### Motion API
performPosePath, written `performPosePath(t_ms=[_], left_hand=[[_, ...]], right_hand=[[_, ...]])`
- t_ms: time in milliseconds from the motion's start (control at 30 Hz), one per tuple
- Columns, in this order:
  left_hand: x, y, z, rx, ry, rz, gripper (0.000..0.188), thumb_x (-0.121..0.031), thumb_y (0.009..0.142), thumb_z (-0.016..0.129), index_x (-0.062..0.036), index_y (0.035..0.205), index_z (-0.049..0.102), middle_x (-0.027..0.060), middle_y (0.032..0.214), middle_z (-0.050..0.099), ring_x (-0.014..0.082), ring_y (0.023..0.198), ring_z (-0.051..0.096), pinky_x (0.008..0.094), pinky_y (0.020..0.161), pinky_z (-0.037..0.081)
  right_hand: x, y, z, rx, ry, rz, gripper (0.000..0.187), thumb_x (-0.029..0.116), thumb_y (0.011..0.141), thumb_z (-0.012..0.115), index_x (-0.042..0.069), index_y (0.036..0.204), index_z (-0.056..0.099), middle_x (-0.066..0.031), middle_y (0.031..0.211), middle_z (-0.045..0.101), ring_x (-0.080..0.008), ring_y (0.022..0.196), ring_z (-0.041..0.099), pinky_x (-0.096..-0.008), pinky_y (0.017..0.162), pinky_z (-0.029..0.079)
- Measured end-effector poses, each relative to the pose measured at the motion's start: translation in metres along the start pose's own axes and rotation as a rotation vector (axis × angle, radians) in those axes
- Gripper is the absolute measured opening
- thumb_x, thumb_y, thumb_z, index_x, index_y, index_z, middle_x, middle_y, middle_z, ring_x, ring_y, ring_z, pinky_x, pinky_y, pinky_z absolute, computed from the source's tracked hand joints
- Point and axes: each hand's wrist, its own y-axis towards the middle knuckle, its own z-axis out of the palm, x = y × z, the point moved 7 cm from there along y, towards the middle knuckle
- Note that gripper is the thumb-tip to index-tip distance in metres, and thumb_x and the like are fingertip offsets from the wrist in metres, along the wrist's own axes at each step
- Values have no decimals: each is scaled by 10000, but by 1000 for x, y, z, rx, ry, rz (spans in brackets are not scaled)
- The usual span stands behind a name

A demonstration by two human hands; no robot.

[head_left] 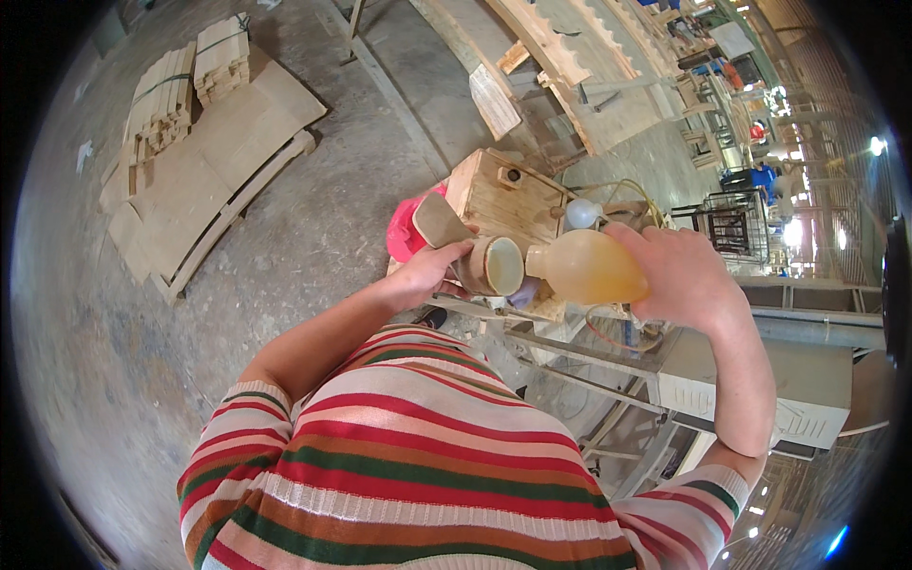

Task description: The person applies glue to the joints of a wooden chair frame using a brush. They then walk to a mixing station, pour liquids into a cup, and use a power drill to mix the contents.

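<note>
My left hand [427, 273] is closed around a small round cup [502, 266] with a brownish rim and a pale inside, whose mouth is tipped to the right. A flat tan piece [442, 223] with a rounded end sticks up just above that hand; whether it joins the cup, I cannot tell. On the right, my right hand [689, 275] grips a translucent bottle [594, 267] of yellowish liquid, lying nearly sideways in the picture. Its neck points at the cup's mouth, close to the rim. No stream of liquid can be made out.
Just beyond my hands stands a wooden box [499, 195], with a pink bag [406, 230] beside it and a pale rounded object [582, 214] near its right side. Bundled wood strips [163, 100] lie on sheets at far left. A grey metal cabinet [760, 385] is at right.
</note>
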Motion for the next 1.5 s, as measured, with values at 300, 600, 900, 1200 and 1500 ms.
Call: performPosePath(t_ms=[300,600,900,1200,1500], left_hand=[[-1,4,19,69,19,-14,429,-281,935,396,-161,1334,295,61,1232,460,218,1030,535,399,760,488],[-4,9,29,61,53,-22,405,-261,945,372,-150,1327,300,74,1200,488,219,977,569,377,735,502],[-6,9,36,58,64,-9,409,-252,953,348,-135,1341,290,99,1174,520,209,960,595,351,734,520],[-8,3,40,17,57,5,411,-245,946,373,-131,1336,310,94,1178,523,210,964,594,364,730,521],[-11,0,44,26,50,34,416,-236,921,424,-127,1308,315,106,1209,466,263,987,556,405,689,533]], right_hand=[[-10,-2,17,-31,43,1,692,117,551,677,132,1197,432,-113,864,584,-307,829,583,-386,734,462],[-17,-7,24,-75,62,6,646,119,567,651,122,1178,442,-111,855,585,-302,821,582,-389,719,462],[-17,-9,26,-150,54,-36,593,121,594,642,120,1159,460,-104,791,582,-291,774,589,-386,681,459],[-15,-9,27,-142,42,-19,606,138,595,657,148,1172,472,-101,791,594,-291,761,589,-389,679,455],[-11,-8,32,-172,56,-65,550,150,616,665,149,1133,478,-92,766,610,-288,749,602,-398,669,466]])
